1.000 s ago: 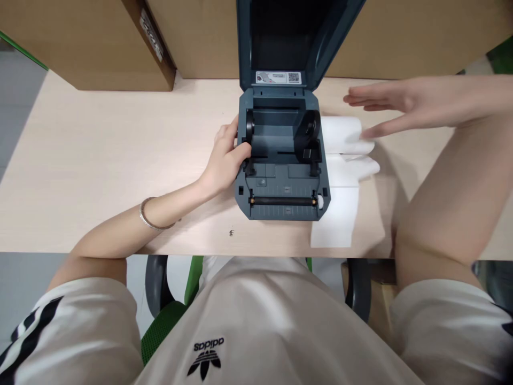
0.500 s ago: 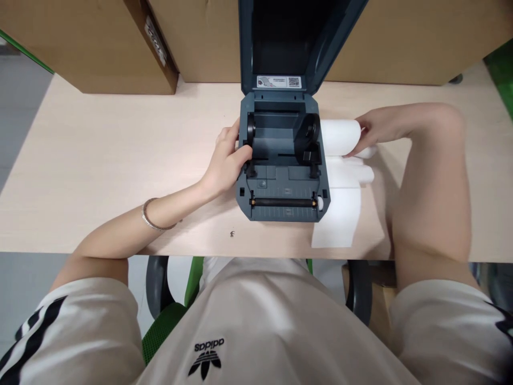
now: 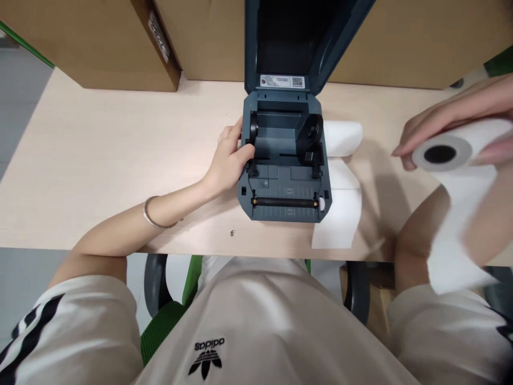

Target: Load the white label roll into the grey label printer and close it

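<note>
At the frame's right, my right hand gripped a paper roll; my left clasped the open label printer.

Can't see the whole lid, cut off at twelve o'clock. Can't make out the blurry paper tail near four o'clock.
</note>
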`<state>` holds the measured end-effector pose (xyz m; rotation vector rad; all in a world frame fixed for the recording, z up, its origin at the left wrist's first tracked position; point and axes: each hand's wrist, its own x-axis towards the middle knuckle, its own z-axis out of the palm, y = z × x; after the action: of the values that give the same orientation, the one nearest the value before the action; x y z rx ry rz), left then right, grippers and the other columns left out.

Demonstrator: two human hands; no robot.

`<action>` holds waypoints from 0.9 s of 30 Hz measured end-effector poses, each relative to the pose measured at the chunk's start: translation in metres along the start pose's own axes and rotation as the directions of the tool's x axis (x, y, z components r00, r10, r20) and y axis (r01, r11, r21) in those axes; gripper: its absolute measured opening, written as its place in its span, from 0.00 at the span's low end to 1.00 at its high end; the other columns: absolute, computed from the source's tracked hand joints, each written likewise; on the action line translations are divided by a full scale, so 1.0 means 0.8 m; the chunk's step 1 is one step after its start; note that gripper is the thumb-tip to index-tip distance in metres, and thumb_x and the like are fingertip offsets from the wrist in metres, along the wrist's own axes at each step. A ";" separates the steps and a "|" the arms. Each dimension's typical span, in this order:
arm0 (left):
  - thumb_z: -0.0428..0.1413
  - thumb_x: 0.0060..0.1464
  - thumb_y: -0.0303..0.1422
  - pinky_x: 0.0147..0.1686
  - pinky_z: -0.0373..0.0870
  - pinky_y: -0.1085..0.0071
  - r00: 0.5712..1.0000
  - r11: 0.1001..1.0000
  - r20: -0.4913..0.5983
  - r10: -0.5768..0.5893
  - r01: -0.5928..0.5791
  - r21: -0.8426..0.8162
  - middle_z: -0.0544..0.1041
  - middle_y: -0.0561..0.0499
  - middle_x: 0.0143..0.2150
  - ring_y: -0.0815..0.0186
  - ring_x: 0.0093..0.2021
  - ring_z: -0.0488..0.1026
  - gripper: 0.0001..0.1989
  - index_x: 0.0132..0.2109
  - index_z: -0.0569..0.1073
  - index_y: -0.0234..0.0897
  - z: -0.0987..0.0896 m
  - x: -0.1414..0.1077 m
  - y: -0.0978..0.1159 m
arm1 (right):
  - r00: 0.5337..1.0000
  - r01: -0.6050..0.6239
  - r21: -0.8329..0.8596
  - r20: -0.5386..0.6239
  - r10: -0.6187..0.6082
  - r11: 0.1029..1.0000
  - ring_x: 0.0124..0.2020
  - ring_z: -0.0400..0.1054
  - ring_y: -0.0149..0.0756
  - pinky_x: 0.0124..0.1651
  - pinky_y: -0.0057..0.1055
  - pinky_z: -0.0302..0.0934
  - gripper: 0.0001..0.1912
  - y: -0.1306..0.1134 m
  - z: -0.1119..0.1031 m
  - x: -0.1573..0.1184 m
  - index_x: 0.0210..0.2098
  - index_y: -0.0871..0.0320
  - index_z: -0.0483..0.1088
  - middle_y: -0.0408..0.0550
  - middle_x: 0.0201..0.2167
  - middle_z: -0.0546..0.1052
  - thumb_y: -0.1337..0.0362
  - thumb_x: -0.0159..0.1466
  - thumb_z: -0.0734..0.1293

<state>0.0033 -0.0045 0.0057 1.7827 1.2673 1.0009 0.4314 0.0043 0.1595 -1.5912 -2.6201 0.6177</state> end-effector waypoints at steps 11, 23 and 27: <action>0.62 0.63 0.35 0.78 0.72 0.46 1.000 0.999 -0.015 0.010 -0.011 -0.047 0.84 0.45 0.60 0.42 0.71 0.74 0.28 0.69 0.81 0.50 0.000 -0.001 -0.004 | 0.956 0.263 -0.003 -0.131 -0.261 0.965 0.73 0.74 0.60 0.81 0.58 0.65 0.34 -0.145 0.103 0.107 0.79 0.56 0.75 0.59 0.71 0.81 0.50 0.79 0.67; 0.63 0.64 0.36 0.77 0.72 0.46 1.000 0.999 -0.029 -0.006 0.005 -0.047 0.82 0.46 0.56 0.42 0.69 0.74 0.25 0.68 0.81 0.51 0.001 -0.001 -0.008 | 0.975 0.168 -0.154 -0.122 -0.187 0.974 0.61 0.79 0.57 0.92 0.62 0.52 0.10 -0.155 0.110 0.126 0.38 0.53 0.78 0.59 0.48 0.84 0.60 0.70 0.65; 0.61 0.69 0.39 0.79 0.69 0.46 1.000 0.999 -0.017 0.007 -0.007 -0.035 0.82 0.45 0.59 0.42 0.71 0.73 0.25 0.70 0.80 0.51 0.001 -0.003 -0.004 | 0.958 0.287 0.042 -0.002 -0.287 0.957 0.54 0.82 0.51 0.75 0.56 0.74 0.21 -0.164 0.095 0.104 0.45 0.52 0.83 0.55 0.49 0.87 0.55 0.77 0.58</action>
<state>0.0018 -0.0060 0.0022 1.7563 1.2469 1.0385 0.2639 -0.0022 0.1180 -1.1643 -2.7458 0.6501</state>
